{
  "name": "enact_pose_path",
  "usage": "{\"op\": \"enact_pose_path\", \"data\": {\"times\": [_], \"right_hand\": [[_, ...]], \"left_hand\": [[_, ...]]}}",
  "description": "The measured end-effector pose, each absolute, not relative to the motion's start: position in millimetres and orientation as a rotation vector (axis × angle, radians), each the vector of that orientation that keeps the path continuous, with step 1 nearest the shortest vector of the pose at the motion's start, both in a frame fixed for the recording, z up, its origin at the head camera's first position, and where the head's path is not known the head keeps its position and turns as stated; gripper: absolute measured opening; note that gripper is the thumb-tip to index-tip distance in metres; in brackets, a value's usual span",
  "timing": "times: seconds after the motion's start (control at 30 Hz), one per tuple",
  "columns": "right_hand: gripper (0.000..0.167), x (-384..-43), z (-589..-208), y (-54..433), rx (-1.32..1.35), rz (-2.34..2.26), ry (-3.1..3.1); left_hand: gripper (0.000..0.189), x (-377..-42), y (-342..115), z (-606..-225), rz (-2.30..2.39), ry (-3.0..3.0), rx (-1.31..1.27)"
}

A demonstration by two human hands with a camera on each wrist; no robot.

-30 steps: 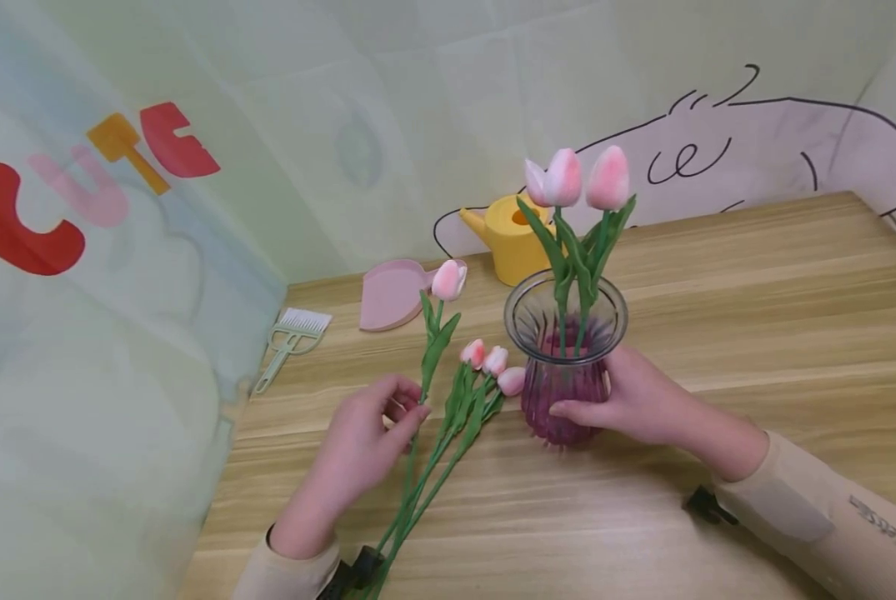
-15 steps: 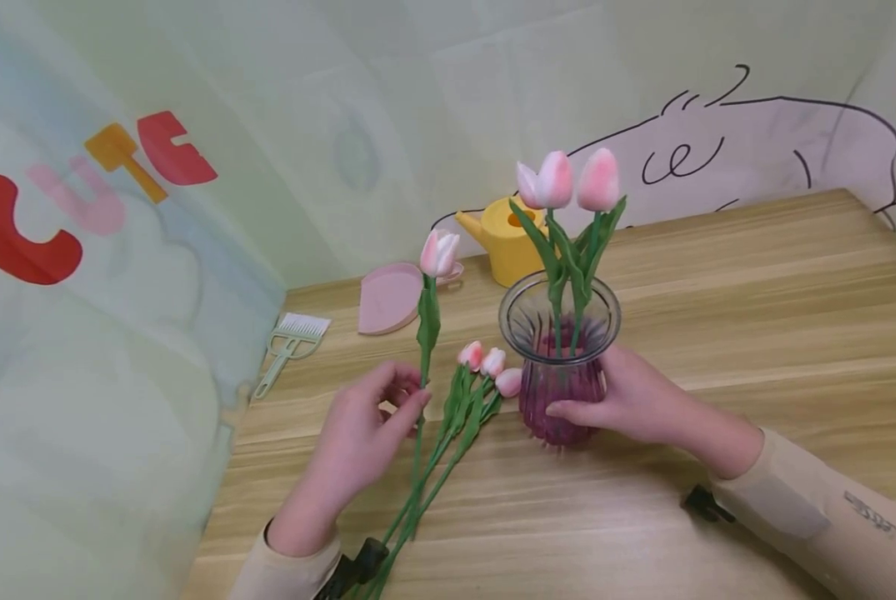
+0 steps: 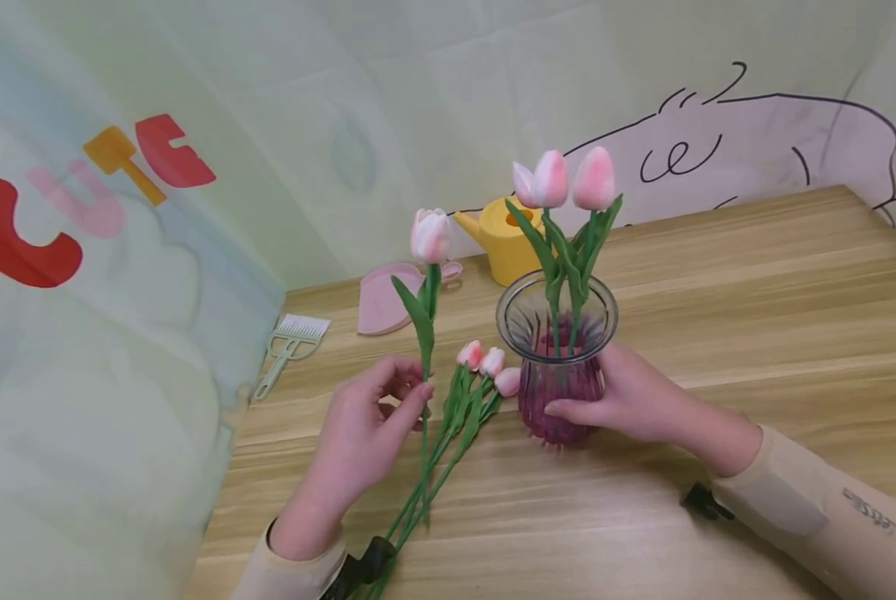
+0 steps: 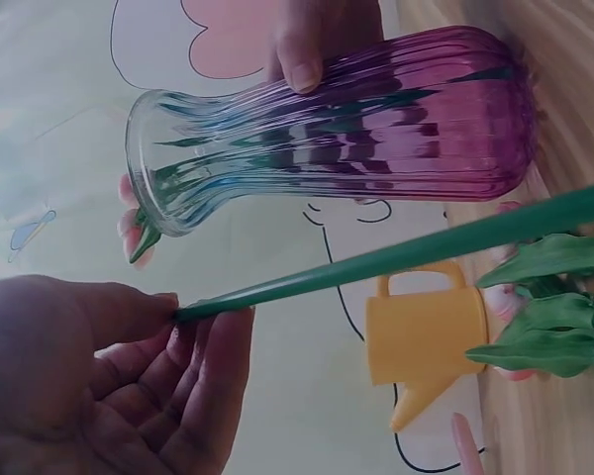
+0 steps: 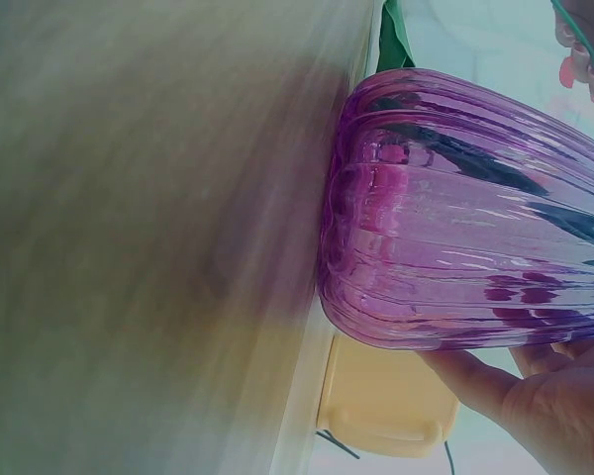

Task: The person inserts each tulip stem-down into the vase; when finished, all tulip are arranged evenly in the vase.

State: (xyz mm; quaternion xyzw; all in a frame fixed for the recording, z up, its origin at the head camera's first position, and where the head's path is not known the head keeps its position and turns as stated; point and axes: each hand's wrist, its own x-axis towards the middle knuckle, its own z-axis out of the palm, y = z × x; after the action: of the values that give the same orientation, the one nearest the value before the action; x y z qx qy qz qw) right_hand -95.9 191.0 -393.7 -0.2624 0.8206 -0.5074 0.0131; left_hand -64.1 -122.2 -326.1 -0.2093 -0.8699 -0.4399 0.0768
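My left hand (image 3: 368, 429) pinches the green stem of a pink-and-white artificial tulip (image 3: 431, 236), its bloom upward. In the left wrist view, the stem (image 4: 376, 263) runs from between thumb and fingers. To the right, a ribbed purple glass vase (image 3: 539, 385) stands on the table, held around its body by my right hand (image 3: 643, 400), thumb in front. Pink tulips (image 3: 593, 179) with green leaves rise out of the vase. Several more tulips (image 3: 458, 433) lie on the table between the hands. In the right wrist view, the vase (image 5: 426, 228) looks purple and see-through.
A yellow watering can (image 3: 509, 246) stands behind the vase by the wall. Left of it lies a pink dustpan (image 3: 387, 300). A small pale green brush (image 3: 292, 343) lies at the table's left edge. The wooden table (image 3: 755, 333) meets a printed backdrop.
My left hand has lifted the tulip slightly, turning it more upright, so its bloom rises and its lower end comes away from the lying stems. The right hand stays on the vase.
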Motion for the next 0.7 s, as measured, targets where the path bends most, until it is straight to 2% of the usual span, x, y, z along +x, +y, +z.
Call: {"op": "enact_pose_path", "data": {"times": [0.43, 0.7], "right_hand": [[0.074, -96.4, -394.5, 191.4, -0.835, -1.591, 2.536], [0.071, -96.2, -394.3, 190.8, -0.834, -1.584, 2.543]], "left_hand": [[0.015, -62.0, -116.5, -304.0, -1.465, -2.351, -0.764], [0.011, -61.5, -106.1, -288.5, -1.512, -2.218, -0.809]]}}
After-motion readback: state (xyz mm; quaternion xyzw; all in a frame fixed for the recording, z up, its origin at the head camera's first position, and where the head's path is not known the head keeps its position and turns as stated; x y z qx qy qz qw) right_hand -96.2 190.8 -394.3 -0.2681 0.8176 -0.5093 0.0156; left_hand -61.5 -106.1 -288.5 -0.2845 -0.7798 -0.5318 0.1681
